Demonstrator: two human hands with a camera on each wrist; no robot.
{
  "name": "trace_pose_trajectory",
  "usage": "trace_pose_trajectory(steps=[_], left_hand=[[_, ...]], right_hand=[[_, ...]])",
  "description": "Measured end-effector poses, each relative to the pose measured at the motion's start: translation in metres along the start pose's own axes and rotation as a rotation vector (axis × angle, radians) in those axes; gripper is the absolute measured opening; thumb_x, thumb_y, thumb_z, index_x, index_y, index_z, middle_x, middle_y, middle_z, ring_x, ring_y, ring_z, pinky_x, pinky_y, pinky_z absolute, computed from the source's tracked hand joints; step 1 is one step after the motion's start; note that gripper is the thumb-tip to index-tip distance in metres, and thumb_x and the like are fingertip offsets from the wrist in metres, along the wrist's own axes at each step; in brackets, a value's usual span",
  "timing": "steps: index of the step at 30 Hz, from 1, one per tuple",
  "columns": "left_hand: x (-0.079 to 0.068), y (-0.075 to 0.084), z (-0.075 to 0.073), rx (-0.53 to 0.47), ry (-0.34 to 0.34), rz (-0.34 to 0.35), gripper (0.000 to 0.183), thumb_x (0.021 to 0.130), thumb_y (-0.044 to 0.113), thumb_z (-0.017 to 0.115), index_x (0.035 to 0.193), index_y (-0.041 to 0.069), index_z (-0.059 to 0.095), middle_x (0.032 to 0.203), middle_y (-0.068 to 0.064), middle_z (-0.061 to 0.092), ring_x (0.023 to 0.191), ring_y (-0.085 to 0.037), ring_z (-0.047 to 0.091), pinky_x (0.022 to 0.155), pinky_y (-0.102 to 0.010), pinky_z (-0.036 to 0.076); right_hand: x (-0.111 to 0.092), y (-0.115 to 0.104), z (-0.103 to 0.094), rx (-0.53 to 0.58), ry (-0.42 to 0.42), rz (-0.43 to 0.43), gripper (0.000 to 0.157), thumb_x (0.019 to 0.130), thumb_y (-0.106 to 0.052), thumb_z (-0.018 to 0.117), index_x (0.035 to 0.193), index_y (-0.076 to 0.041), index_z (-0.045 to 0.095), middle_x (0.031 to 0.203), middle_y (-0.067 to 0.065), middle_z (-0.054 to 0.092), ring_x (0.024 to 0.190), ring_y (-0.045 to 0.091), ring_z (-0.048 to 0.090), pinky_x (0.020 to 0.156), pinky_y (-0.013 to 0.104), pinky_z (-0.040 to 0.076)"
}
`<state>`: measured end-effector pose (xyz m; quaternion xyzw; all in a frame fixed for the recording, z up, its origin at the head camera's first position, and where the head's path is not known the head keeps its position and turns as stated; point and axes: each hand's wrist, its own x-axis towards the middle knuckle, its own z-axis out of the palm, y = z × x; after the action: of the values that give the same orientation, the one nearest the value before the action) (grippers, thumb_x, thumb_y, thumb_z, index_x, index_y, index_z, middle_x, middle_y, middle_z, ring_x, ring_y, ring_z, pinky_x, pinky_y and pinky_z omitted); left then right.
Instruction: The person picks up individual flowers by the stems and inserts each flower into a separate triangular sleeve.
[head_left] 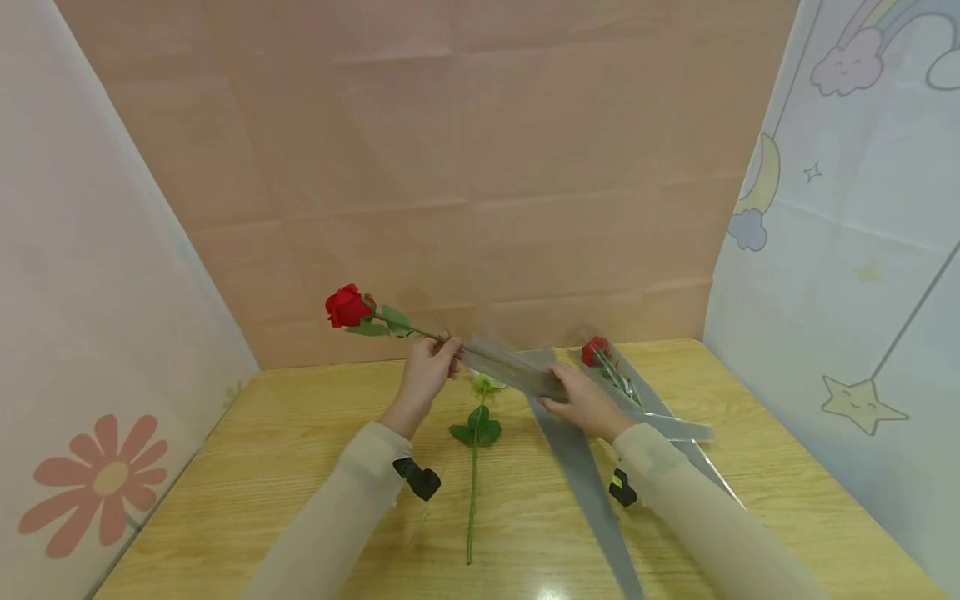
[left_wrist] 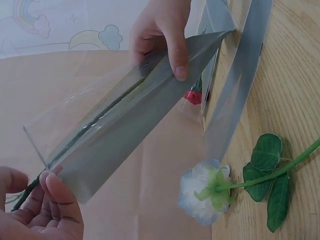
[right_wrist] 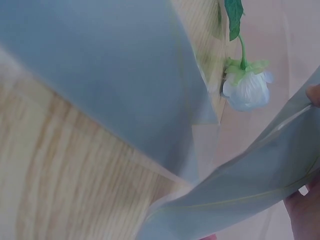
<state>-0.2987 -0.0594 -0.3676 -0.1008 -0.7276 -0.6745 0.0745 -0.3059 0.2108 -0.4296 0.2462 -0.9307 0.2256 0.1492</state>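
Observation:
My left hand (head_left: 425,379) pinches the stem of a red rose (head_left: 348,307), right at the mouth of a narrow clear-and-grey flower sleeve (left_wrist: 115,145). The bloom and upper leaves stick out to the left. Inside the sleeve, the lower stem shows through the clear side in the left wrist view. My right hand (head_left: 585,402) grips the sleeve farther down, thumb on its grey side, and holds it tilted above the table. Below lies a white flower (left_wrist: 205,192) with green leaves (head_left: 477,427) and a long green stem, its head pointing to the back.
A grey sleeve (head_left: 585,483) lies flat on the wooden table (head_left: 270,500) under my right hand. Farther right, another red rose (head_left: 595,350) lies in a clear sleeve, with my right forearm over part of it. A brown backdrop and printed side cloths enclose the table.

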Motion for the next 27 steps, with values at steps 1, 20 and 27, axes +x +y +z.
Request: trace_pose_trajectory(steps=[1, 20, 27], left_hand=[[0.0001, 0.0003, -0.0001, -0.009, -0.008, -0.003, 0.027, 0.102, 0.021, 0.049, 0.1, 0.0, 0.067, 0.081, -0.006, 0.063, 0.062, -0.013, 0.055, 0.061, -0.027, 0.051], [-0.0045, 0.002, -0.0043, 0.082, 0.071, 0.021, 0.025, 0.094, 0.022, 0.065, 0.091, -0.001, 0.074, 0.086, -0.013, 0.07, 0.064, -0.019, 0.06, 0.066, -0.03, 0.056], [-0.007, 0.0017, -0.0019, -0.025, 0.129, -0.028, 0.025, 0.086, 0.022, 0.075, 0.091, -0.002, 0.071, 0.081, -0.007, 0.067, 0.06, -0.012, 0.059, 0.062, -0.025, 0.055]], right_hand=[[0.0, -0.0002, 0.0001, 0.003, -0.003, 0.003, 0.046, 0.088, -0.024, 0.073, 0.124, -0.003, 0.055, 0.117, 0.012, 0.061, 0.11, 0.029, 0.059, 0.094, 0.048, 0.048], [-0.0037, 0.0033, -0.0013, 0.011, -0.001, 0.02, 0.046, 0.088, -0.024, 0.072, 0.125, -0.004, 0.054, 0.117, 0.012, 0.061, 0.109, 0.029, 0.06, 0.093, 0.048, 0.048], [-0.005, 0.0019, -0.0049, 0.011, -0.007, 0.027, 0.046, 0.088, -0.024, 0.072, 0.125, -0.003, 0.054, 0.118, 0.012, 0.061, 0.11, 0.03, 0.06, 0.094, 0.049, 0.048]])
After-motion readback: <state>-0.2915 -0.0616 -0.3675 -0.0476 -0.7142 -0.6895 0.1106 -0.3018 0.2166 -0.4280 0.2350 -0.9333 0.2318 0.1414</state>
